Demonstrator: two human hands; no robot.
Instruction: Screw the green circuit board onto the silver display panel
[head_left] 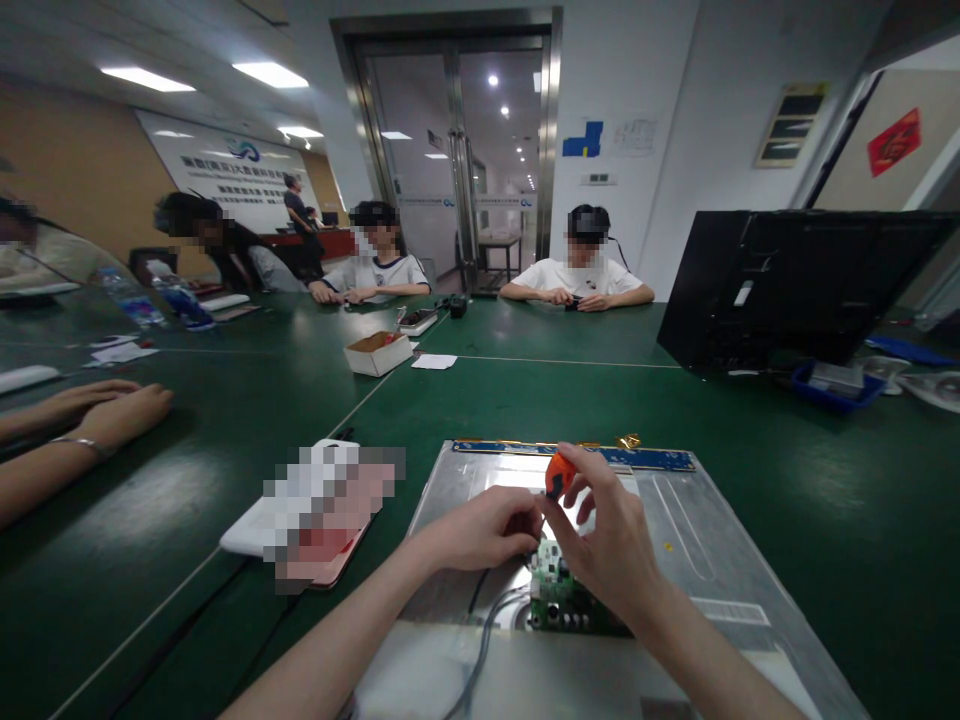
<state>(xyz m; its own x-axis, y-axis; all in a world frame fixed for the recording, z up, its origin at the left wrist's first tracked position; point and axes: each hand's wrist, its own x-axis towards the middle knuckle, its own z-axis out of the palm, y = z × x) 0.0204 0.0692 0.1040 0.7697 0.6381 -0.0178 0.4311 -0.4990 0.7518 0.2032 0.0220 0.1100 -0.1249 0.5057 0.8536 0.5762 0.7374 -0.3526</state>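
Observation:
A flat silver metal panel (450, 500) lies in front of me, with a green circuit board (559, 610) on its middle and a blue circuit strip (574, 456) along its far edge. My right hand (611, 530) is closed around what looks like a screwdriver (559, 477) with a rounded orange and black handle; its shaft does not show. My left hand (491, 525) is closed, fingertips pinched just above the board's upper left corner; what they hold, if anything, is hidden. Grey cables (487, 640) run off the board's left side.
Left of the panel lie a white device and a pink phone (337, 530). Farther off are an open carton (377, 353), a black monitor (795, 290) and a blue tray (840, 385). Another person's hands (127, 410) rest at left; several people sit around the green table (510, 400).

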